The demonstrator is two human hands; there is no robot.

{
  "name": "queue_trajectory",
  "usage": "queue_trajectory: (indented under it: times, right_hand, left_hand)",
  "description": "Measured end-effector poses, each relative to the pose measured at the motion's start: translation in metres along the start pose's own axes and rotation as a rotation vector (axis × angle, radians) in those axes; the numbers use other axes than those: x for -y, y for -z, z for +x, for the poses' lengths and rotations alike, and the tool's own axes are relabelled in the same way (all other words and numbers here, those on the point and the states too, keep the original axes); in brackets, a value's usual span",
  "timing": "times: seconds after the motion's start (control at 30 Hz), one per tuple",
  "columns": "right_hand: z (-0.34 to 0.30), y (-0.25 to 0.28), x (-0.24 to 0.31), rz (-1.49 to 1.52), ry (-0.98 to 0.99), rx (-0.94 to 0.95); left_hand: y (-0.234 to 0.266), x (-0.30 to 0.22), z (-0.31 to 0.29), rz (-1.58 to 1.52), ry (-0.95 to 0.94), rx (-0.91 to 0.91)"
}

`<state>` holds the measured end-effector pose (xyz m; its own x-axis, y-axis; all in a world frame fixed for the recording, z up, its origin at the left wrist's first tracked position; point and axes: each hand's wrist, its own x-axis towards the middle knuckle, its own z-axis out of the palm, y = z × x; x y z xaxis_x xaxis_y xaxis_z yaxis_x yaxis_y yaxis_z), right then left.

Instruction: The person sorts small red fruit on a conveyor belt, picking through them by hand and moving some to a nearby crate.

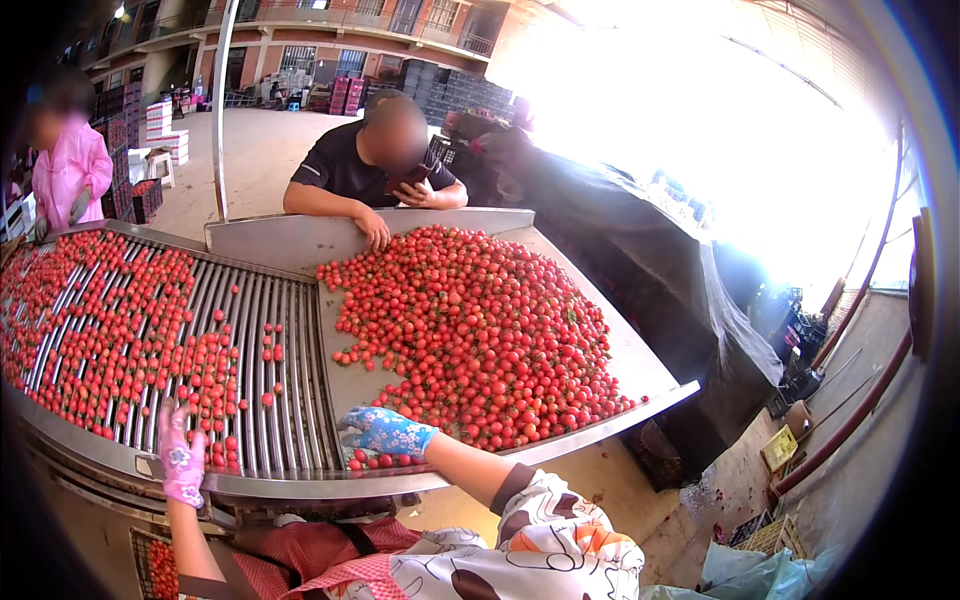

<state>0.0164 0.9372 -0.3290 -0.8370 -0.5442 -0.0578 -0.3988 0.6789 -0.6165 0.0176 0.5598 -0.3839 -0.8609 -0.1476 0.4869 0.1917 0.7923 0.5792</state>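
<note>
Here, in the head view, the left hand (183,462) in a pink glove rests open-fingered on the near rollers (255,400) beside scattered cherry tomatoes (120,330); the right hand (385,432), blue-gloved, cups loosely over a few tomatoes at the near edge of the metal tray (640,360); the big heap (480,330) lies farther right.

Two gloved hands at the near edge: the left hand (183,462) in pink, the right hand (385,432) in blue floral. Small red tomatoes (470,320), far too many to count, spread over one metal sorting counter (300,245). Two other people stand by: one in black (372,165), one in pink (68,165). Crate stacks (165,128) behind number several.
</note>
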Motion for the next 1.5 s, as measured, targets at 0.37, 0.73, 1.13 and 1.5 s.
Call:
queue_trajectory:
  times: [0.37,0.73,1.13,1.5]
  right_hand:
    - [-0.085,0.040,-0.087,-0.647,-0.709,0.533]
    - [-0.034,-0.019,-0.122,-0.714,-0.917,0.468]
    - [0.102,-0.102,-0.094,-0.099,-0.414,0.269]
    - [0.155,-0.153,-0.052,-0.004,0.329,0.521]
  left_hand:
    - [0.003,0.007,-0.004,0.144,0.119,0.410]
    - [-0.012,0.017,-0.012,0.173,0.127,0.368]
    - [-0.012,-0.022,-0.003,0.080,0.219,0.468]
    - [-0.036,0.027,-0.018,0.114,0.218,0.404]
